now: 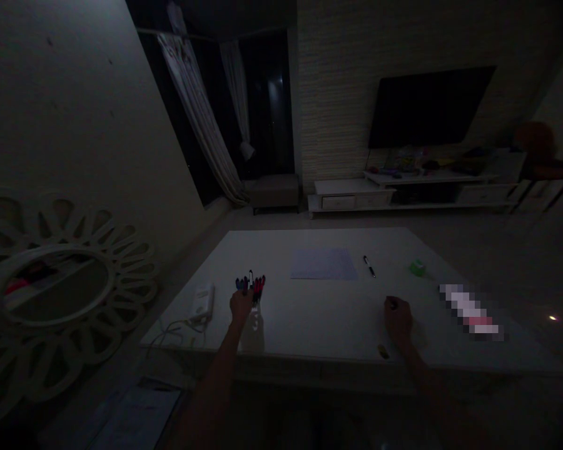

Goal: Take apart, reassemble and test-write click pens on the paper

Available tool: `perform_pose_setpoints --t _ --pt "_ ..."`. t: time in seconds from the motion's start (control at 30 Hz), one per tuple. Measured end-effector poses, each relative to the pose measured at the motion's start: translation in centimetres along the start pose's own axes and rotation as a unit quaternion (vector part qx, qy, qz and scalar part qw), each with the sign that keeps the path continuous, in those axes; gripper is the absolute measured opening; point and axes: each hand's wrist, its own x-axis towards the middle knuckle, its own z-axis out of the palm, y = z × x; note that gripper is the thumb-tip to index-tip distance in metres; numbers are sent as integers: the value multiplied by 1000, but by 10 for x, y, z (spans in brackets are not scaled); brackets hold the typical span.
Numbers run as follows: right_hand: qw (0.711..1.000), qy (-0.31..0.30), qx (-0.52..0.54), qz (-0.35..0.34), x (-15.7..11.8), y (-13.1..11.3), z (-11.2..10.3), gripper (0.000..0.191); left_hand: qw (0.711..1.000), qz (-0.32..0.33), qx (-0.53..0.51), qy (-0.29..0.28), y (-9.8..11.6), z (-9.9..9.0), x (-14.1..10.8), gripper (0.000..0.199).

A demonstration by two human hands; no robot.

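My left hand (241, 307) is closed at a bunch of pens (259, 286) with red, blue and dark parts, on the left half of the white table. A black-and-white pen (251, 278) rises from its fingertips. Whether a holder keeps the bunch up is too dark to tell. Over the right side of the table my right hand (398, 319) is curled into a fist. A dark spot shows at its fingers; what it holds, if anything, is hidden. Another black-and-white pen (369, 267) lies beyond that hand, right of a printed paper sheet (323, 263).
A white power strip (202, 302) with cables lies at the left of the table (304, 325). On the right are a small green object (417, 268) and a blurred-out item (471, 311). A small oval thing (383, 351) lies near the front edge. The room is dim.
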Motion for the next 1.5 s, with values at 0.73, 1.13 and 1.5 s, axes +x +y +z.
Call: perform_pose_setpoints --t 0.73,1.13,1.5 --pt "858 -483 145 -95 -70 -105 56 45 887 434 123 -98 42 97 -89 16" --pt "839 -490 233 42 -66 -97 60 52 893 392 140 -173 32 114 -86 21" --pt "840 -496 218 26 -66 -105 56 56 894 391 151 -158 27 119 -86 22"
